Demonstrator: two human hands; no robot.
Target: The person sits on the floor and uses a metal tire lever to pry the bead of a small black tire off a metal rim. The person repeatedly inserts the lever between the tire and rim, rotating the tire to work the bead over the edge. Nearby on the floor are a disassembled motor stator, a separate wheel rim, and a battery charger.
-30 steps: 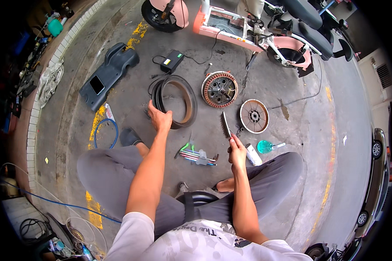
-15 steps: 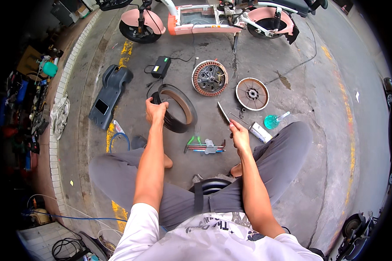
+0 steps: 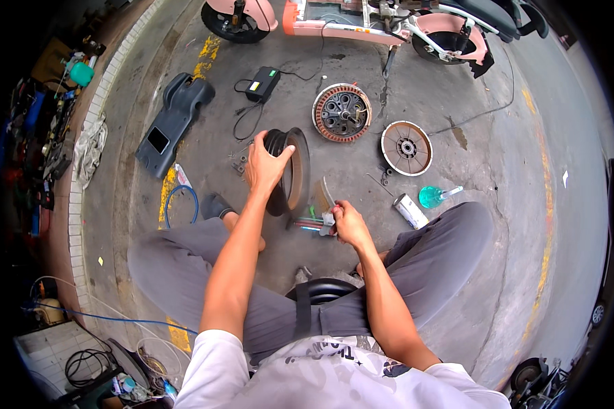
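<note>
Pink and white, a scooter point(image 3: 348, 27) stands farthest off, beyond a black wheel rim point(image 3: 296, 187) that the left hand point(image 3: 262, 163) holds on edge near mid-floor, fingers gripping its left side. To the rim's right lie a copper-wound motor core point(image 3: 342, 112) and a smaller spoked disc point(image 3: 407, 148). The right hand's point(image 3: 349, 223) fingers clasp a slim, blurred brush point(image 3: 327, 192) just beside the rim, near coloured hex keys point(image 3: 310, 223).
</note>
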